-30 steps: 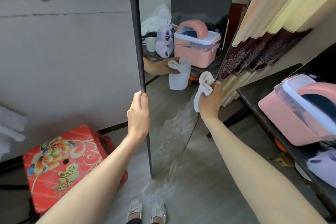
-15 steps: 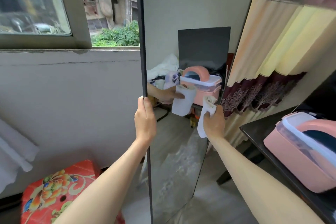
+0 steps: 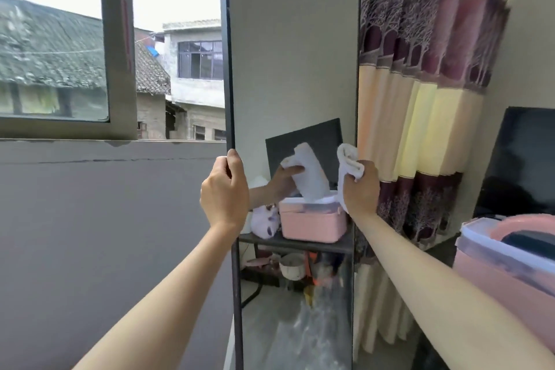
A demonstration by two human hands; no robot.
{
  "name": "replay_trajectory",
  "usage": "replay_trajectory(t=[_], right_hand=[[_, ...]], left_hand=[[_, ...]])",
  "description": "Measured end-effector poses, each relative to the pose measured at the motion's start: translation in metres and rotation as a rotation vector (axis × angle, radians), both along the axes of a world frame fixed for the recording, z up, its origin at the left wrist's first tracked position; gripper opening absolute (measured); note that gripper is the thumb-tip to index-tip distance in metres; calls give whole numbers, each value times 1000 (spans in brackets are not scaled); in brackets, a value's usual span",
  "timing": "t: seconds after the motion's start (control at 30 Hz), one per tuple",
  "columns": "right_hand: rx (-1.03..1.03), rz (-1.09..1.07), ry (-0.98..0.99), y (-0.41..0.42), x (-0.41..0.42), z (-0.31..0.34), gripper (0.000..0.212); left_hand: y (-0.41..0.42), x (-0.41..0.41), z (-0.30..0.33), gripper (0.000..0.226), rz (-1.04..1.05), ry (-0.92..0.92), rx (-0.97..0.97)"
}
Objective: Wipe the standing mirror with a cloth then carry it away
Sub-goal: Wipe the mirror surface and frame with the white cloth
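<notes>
**Both hands on the upright mirror**

The left hand (image 3: pixel 224 192) grips the standing mirror (image 3: pixel 295 75) by its dark left edge. The right hand (image 3: pixel 361 189) clutches a white cloth (image 3: pixel 348 164) at the right edge, beside the curtain (image 3: pixel 420 117).

left hand (image 3: pixel 224 191): raised, arm extended, fingers curled round an edge | right hand (image 3: pixel 361 188): raised, arm extended, fingers clenched

Mirror (image 3: pixel 294 69) cut off by the top and bottom edges, its foot out of sight. Fingertips of the left hand (image 3: pixel 224 192) hidden behind the dark frame. Cloth (image 3: pixel 348 165) partly buried in the right hand (image 3: pixel 362 189). Pink box (image 3: pixel 507 273) cropped at the right edge. Curtain (image 3: pixel 426 75) blurred.
</notes>
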State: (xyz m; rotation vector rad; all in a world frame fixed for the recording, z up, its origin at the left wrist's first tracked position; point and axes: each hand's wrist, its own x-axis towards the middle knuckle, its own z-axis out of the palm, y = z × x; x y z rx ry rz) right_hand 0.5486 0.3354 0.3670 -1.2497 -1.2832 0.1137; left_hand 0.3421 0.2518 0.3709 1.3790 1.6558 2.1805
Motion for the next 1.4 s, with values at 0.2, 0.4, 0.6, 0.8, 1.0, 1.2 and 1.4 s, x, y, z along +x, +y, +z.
replay_trajectory(t=[0.2,0.4,0.6,0.8,1.0,1.2,1.4], right_hand=[[195,-22,-5,21,2,7,18],[364,-34,-33,27,-3,-3,21],[447,60,-99,33,-28,21,13],[342,174,-183,21,-72,33,29],[100,491,-402,-25,-61,-20,31],[402,218,-170,-40,-62,50,20],[458,294,-215,-39,-113,85,23]], left_hand=[[12,0,-4,44,3,48,94],[24,-6,-15,48,73,164,170],[30,-9,-18,57,24,171,202],[28,-14,-19,54,-106,150,239],[26,-28,-17,56,-197,164,253],[20,-33,-12,54,-332,239,192],[11,-37,-8,43,-519,250,191]])
